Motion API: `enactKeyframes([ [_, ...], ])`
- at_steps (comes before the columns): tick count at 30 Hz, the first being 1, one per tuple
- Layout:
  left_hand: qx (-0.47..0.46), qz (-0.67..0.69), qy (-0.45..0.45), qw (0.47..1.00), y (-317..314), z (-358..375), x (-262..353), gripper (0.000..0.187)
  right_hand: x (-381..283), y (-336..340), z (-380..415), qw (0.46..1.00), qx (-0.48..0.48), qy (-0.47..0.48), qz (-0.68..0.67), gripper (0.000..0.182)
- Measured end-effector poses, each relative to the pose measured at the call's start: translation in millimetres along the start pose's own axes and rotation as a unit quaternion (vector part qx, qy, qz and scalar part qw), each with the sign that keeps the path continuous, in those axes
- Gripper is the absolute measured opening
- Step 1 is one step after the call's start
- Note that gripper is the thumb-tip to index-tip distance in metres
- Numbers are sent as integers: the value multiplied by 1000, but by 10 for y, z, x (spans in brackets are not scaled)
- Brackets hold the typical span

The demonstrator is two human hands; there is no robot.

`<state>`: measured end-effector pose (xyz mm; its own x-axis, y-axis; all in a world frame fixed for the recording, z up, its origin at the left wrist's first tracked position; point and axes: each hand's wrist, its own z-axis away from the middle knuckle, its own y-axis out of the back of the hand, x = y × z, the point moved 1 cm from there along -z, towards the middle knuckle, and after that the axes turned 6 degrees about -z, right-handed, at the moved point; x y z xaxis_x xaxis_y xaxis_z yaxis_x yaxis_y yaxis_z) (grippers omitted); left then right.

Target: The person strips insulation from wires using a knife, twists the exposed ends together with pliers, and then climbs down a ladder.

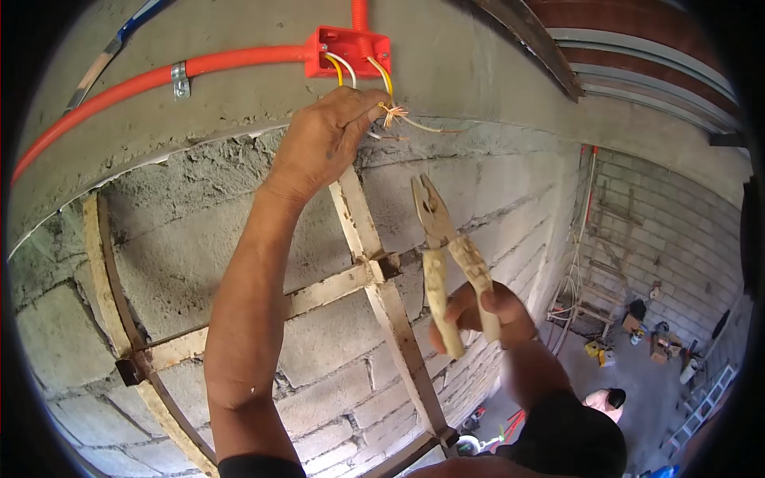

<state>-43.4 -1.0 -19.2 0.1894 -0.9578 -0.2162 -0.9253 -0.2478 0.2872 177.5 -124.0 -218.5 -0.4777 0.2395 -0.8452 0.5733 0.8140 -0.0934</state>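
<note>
High on the wall, a red junction box has yellow and white wires coming out of its open front. My left hand is closed just below the box, pinching the yellow wires near their stripped ends. Bare copper strands fan out past the fingertips. Two white wires with bare tips also stick out to the right, one of them a loose white wire. Lower and to the right, my right hand grips worn, cream-handled pliers. Their jaws point up, slightly parted, with nothing between them, apart from the wires.
Orange conduit runs left from the box, held by a metal clamp. A hacksaw-like blade lies at upper left. A rusty metal frame stands before the block wall. Far below are a person, a ladder and boxes.
</note>
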Motion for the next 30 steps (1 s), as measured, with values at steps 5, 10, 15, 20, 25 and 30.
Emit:
enactKeyframes([
  [5, 47, -24, -33, 998, -32, 33, 87, 32, -395, -126, 141, 892, 153, -17, 426, 34],
  [10, 43, -36, 38, 998, -61, 51, 222, 47, -427, -123, 65, 776, 203, 32, 596, 25],
  [15, 16, -50, 26, 998, -69, 68, 210, 47, -378, -103, -55, 747, 226, 66, 621, 25],
  [20, 11, -148, -36, 988, -111, 51, 111, 54, -502, -266, -248, 702, 321, 19, 636, 28],
  [25, -34, -74, -8, 997, -30, 46, 208, 52, -636, -255, -380, 623, 381, -21, 683, 26],
  [30, -19, -110, -35, 993, -25, 20, 155, 41, -721, -148, -408, 560, 373, -21, 740, 20],
])
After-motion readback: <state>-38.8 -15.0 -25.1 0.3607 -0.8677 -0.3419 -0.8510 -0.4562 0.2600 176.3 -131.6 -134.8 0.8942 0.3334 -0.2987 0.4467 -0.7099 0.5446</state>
